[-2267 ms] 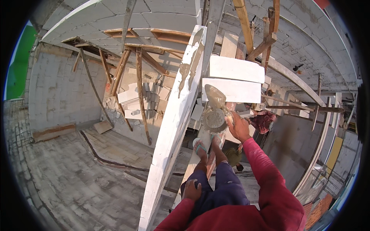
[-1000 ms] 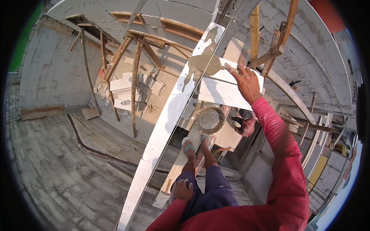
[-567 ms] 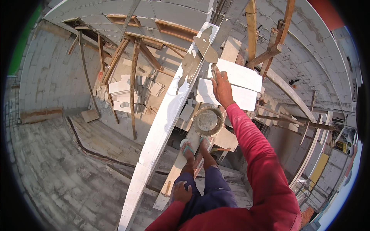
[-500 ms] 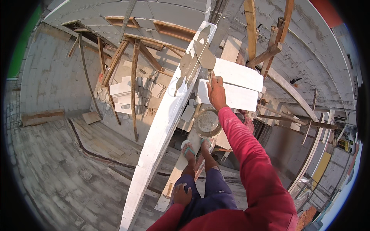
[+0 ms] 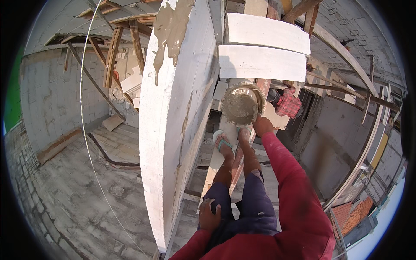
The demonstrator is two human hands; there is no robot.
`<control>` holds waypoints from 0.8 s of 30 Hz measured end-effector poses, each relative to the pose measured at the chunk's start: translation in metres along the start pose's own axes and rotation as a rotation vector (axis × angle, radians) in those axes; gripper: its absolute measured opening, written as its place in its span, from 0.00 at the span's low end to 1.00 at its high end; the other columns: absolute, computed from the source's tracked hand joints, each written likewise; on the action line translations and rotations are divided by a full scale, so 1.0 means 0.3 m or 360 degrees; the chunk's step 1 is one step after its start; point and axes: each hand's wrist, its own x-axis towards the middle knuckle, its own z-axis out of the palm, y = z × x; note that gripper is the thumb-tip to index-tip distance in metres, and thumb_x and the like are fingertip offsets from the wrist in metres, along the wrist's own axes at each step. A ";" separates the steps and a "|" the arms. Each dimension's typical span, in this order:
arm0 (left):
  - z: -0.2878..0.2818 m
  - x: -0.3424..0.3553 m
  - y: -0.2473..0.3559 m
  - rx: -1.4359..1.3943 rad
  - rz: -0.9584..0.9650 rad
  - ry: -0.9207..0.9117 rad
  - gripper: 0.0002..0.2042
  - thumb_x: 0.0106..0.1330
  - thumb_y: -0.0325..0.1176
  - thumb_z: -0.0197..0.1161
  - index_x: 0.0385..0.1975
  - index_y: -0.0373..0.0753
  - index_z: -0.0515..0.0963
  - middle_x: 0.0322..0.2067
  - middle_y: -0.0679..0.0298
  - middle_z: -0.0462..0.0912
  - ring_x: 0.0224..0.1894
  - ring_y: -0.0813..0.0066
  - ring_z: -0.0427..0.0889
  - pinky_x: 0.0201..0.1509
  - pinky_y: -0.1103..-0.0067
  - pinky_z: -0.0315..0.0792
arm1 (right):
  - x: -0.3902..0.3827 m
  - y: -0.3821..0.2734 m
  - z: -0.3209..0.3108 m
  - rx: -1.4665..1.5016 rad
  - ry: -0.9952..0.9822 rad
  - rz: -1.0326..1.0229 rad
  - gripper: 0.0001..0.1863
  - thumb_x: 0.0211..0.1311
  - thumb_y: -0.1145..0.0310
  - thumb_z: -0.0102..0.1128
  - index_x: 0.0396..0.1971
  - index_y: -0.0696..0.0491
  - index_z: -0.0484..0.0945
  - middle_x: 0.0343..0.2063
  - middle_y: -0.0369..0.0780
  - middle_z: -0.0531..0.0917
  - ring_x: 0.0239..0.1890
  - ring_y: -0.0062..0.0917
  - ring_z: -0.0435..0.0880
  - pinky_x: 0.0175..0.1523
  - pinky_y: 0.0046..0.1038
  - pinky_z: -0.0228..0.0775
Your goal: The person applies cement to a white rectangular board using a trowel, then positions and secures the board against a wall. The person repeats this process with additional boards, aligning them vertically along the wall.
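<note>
My right hand [image 5: 262, 125] is closed at the near right rim of a round bucket [image 5: 225, 96] on the planks by my feet. It grips the trowel, whose blade is mostly hidden at the bucket's side. Grey wet mortar [image 5: 242, 106] lies in the bucket. My left hand [image 5: 209, 215] rests on my left thigh, fingers apart, holding nothing. Left of the bucket runs a white block wall [image 5: 173, 104], with wet mortar [image 5: 171, 32] spread on its top and dripping. Two white blocks [image 5: 262, 63] lie side by side just beyond the bucket.
My sandalled feet [image 5: 224, 141] stand on a narrow plank [image 5: 212, 173] high above a lower floor [image 5: 104, 190]. A thin string [image 5: 84, 95] hangs at the left. Below, right of the bucket, is another person in a checked shirt [image 5: 289, 102]. Wooden props [image 5: 113, 56] stand beyond the wall.
My right hand has drawn back from the wall top to the bucket, taking the trowel along. The view has shifted closer to the wall. My left hand stays on my thigh.
</note>
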 end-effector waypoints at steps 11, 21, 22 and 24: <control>-0.052 0.045 0.005 -0.0009 -0.0020 -0.0045 0.23 0.69 0.43 0.67 0.58 0.35 0.78 0.57 0.42 0.79 0.64 0.41 0.75 0.70 0.55 0.68 | -0.071 0.170 0.156 0.0912 0.0086 -0.0178 0.32 0.62 0.50 0.72 0.60 0.56 0.81 0.48 0.55 0.88 0.52 0.50 0.87 0.57 0.45 0.78; -0.064 0.020 0.055 -0.0093 0.0225 0.0127 0.22 0.69 0.44 0.66 0.55 0.35 0.78 0.54 0.44 0.81 0.62 0.43 0.77 0.68 0.57 0.69 | -0.534 -0.445 -0.819 0.1681 0.0499 -0.0718 0.20 0.71 0.57 0.68 0.50 0.59 0.82 0.37 0.43 0.88 0.36 0.29 0.87 0.45 0.33 0.79; -0.065 0.017 0.058 -0.0110 0.0226 0.0133 0.22 0.69 0.43 0.67 0.55 0.35 0.78 0.54 0.45 0.82 0.62 0.44 0.77 0.69 0.57 0.69 | -0.520 -0.519 -0.918 0.1716 0.0418 -0.0736 0.19 0.73 0.57 0.66 0.50 0.58 0.82 0.34 0.39 0.87 0.33 0.22 0.83 0.41 0.30 0.78; -0.064 0.008 0.064 -0.0117 0.0222 0.0163 0.21 0.68 0.44 0.67 0.54 0.35 0.79 0.53 0.46 0.82 0.61 0.44 0.78 0.68 0.58 0.70 | -0.483 -0.669 -1.099 0.2155 0.0140 -0.0749 0.19 0.76 0.53 0.63 0.51 0.55 0.83 0.30 0.35 0.81 0.29 0.16 0.79 0.34 0.24 0.74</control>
